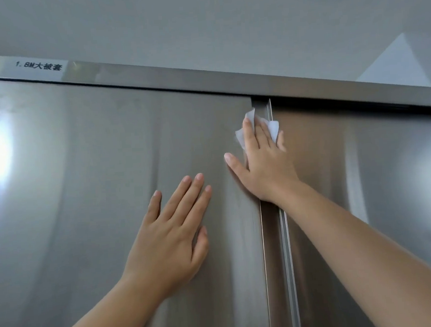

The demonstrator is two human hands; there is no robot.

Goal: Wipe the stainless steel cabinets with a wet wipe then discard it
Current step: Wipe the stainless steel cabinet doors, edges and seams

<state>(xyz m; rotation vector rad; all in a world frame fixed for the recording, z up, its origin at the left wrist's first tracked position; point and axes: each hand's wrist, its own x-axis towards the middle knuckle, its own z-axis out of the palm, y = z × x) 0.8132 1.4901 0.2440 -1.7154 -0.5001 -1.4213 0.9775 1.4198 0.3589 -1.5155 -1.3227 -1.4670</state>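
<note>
Your right hand (263, 165) flat, fingers spread, presses wet wipe (240, 138) on upper door seam. Your left hand (168, 233) flat, empty, on left cabinet door (70, 186). Handle strip (288, 260) below your right wrist; label (39, 66) upper left.

A single white label (38, 66), printed "1. 8M大被套", is seen stuck on the top rail (203, 80) of the steel cabinet (84, 198), well up and left of the right hand (265, 165) by which the wipe (273, 128) is pressed.

Bare forearms (363, 250), left grip (167, 243) and right grip (266, 165) short-nailed.
</note>
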